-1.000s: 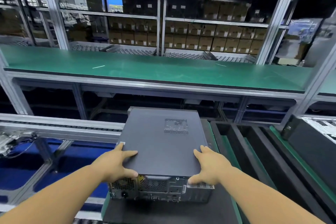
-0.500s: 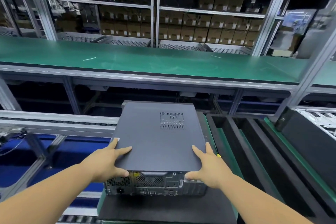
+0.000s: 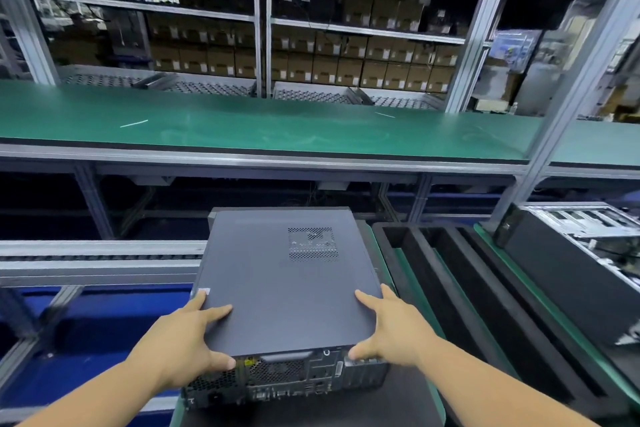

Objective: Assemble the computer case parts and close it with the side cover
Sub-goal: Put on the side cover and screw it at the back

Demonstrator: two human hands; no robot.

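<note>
A dark grey computer case point(image 3: 287, 374) lies on its side on a black mat, its rear port panel facing me. The grey side cover point(image 3: 277, 288), with a perforated vent patch, lies flat on top of the case. My left hand point(image 3: 183, 343) rests on the cover's near left corner, fingers straight on top and thumb against the rear edge. My right hand point(image 3: 391, 329) presses the near right corner the same way, thumb at the rear edge.
Black foam trays with green edges point(image 3: 485, 305) stand to the right, and another open chassis point(image 3: 595, 239) at the far right. A roller conveyor rail point(image 3: 97, 263) runs on the left. A long green bench point(image 3: 277, 128) crosses behind, with shelves of cardboard boxes beyond.
Both hands stay on the cover's near corners. My right hand's fingers have stretched out flatter on the cover. The view has shifted slightly.
</note>
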